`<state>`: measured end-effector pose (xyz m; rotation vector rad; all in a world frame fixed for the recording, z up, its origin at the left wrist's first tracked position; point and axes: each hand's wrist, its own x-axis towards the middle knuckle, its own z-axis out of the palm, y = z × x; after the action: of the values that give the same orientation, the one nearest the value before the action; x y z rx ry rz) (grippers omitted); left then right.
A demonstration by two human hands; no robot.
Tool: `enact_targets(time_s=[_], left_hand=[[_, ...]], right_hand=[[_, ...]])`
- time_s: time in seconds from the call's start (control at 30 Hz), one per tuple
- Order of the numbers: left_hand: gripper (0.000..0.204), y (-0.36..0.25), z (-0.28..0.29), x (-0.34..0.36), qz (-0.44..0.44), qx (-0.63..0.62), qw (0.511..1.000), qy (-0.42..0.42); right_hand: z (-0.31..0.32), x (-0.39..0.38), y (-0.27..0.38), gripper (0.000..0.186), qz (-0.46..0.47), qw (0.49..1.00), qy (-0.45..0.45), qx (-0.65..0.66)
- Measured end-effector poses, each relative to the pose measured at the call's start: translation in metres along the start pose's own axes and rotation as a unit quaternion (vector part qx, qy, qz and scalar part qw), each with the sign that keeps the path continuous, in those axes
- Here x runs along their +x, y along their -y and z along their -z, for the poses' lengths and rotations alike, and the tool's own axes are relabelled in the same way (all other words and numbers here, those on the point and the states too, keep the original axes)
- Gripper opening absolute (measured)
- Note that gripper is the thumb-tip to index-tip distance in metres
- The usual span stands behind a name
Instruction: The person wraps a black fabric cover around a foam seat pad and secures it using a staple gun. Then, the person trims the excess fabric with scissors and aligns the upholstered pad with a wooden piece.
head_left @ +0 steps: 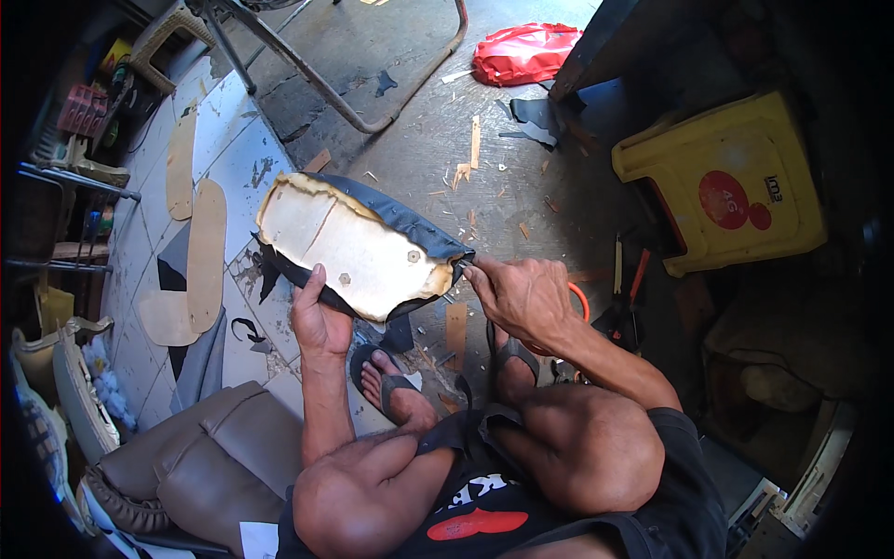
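A padded seat panel (326, 238) is held up over my feet, its pale backing board facing me. Dark cover material (400, 222) wraps its far edge, and yellowish foam (440, 279) shows at the right corner. My left hand (323, 321) grips the near edge, thumb on the board and fingers mostly hidden beneath. At the right corner, my right hand (526, 296) is closed in a pinch on the dark cover. Whether it also holds a small tool, I cannot make out. Just behind that wrist curves an orange hose or cord (580, 303).
Right of me lie a red-handled tool (640, 275) and a yellow plastic stool (736, 186) on its side. Flat tan pieces (207, 256) rest on tiles at left, above a brown padded seat (223, 466). A metal chair frame (326, 88) and red bundle (526, 54) are farther off.
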<state>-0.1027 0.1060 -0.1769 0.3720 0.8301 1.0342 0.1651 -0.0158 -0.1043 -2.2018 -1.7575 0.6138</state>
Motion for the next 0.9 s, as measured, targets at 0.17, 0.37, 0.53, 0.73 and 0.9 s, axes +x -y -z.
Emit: enact_targets(time_s=[0.17,0.37,0.53,0.73,0.9], left_hand=[[0.057,0.004,-0.014,-0.008,-0.028,0.020,0.999,0.014],[0.056,0.000,-0.018,-0.006,-0.007,-0.024,1.000,0.011],[0.056,0.016,-0.015,0.006,0.033,-0.058,0.997,-0.037],[0.053,0.019,-0.014,0.008,-0.022,-0.047,0.998,-0.047],[0.051,0.018,-0.036,0.000,-0.061,-0.020,0.996,-0.056]], right_hand=[[-0.003,0.003,0.001,0.035,0.004,0.997,0.029,-0.076],[-0.018,0.012,-0.021,0.040,-0.050,0.888,0.061,0.452],[-0.023,0.015,-0.022,0.034,-0.073,0.872,0.033,0.483],[-0.016,0.007,0.016,0.029,0.108,0.987,-0.085,0.088],[-0.024,0.015,0.019,0.035,0.091,0.995,-0.048,-0.007]])
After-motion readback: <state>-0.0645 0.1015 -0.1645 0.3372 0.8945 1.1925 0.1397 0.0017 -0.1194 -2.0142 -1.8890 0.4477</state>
